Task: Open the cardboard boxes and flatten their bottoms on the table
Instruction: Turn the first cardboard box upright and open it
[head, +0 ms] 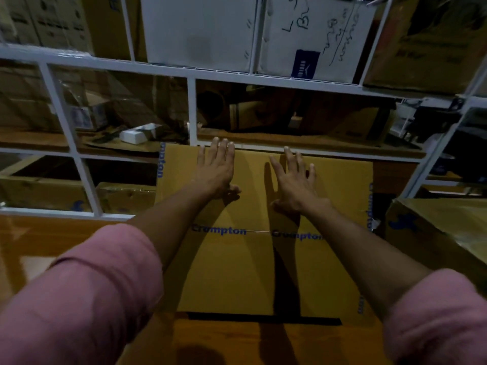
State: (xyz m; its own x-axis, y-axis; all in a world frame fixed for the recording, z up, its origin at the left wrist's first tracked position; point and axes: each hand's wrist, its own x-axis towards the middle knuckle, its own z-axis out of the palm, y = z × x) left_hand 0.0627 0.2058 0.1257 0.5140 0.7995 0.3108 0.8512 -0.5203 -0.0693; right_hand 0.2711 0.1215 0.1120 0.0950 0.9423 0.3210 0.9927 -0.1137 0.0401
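We have the box (263,233) lying on the table (66,233), squarely in front of us, its far edge up against the white rack (192,111). It looks folded flat or nearly so: we see one broad brown face with blue lettering across the middle and a seam running down its centre, and a dark shadow along the near edge, which suggests that edge sits slightly proud of the table. Whether this face is the bottom or a side panel we cannot tell

Our left hand (217,171) lies spread on the far left part of the face, fingers straight and together, palm down, gripping nothing. Our right hand (295,180) lies just beside it across the seam, fingers straight and a little fanned, also pressing flat and holding nothing. Both arms reach out in rolled pink sleeves (105,285)

We judge this box to be in its pressing-down stage, so its opening seems done and the flattening is close to finished; the near edge may need a push yet. A second brown box (434,227) stands at the right edge of the table, with its volume intact as far as we can see, so we take it as work left to do

Beyond, the rack holds more cartons, brown and white, in dim light
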